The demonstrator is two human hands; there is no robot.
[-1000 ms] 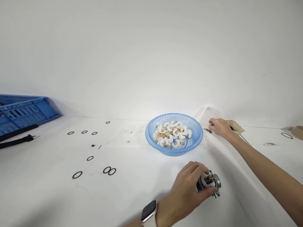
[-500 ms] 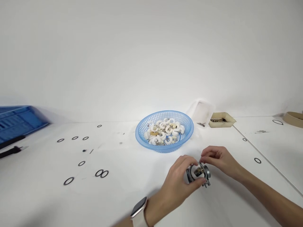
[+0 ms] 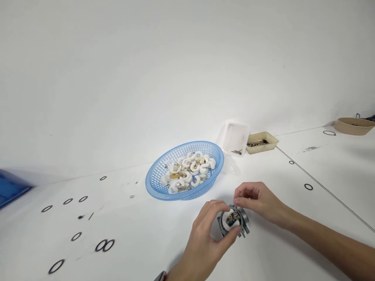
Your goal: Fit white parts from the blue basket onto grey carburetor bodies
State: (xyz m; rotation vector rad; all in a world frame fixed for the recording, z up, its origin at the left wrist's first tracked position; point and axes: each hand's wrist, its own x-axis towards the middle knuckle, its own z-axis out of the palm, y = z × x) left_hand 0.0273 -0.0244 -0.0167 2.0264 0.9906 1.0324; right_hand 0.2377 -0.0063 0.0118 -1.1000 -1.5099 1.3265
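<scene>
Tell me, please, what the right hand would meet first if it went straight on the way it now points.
The right hand would probably first meet the carburetor held in the left hand, though depth is unclear and the two may be touching.

Right hand (image 3: 258, 201) is back from the white tray (image 3: 236, 136), fingertips now at the rim of the metal part (image 3: 243, 218). Head turned rightward: blue crate (image 3: 10, 189) nearly out of view, tan bowl (image 3: 353, 128) further in.

I'm looking onto a workshop bench (image 3: 140, 242): black rings (image 3: 104, 245) lower left, basket (image 3: 205, 187) of white parts (image 3: 188, 177) mid-frame, metal assembly (image 3: 233, 219) lower centre-right.
</scene>
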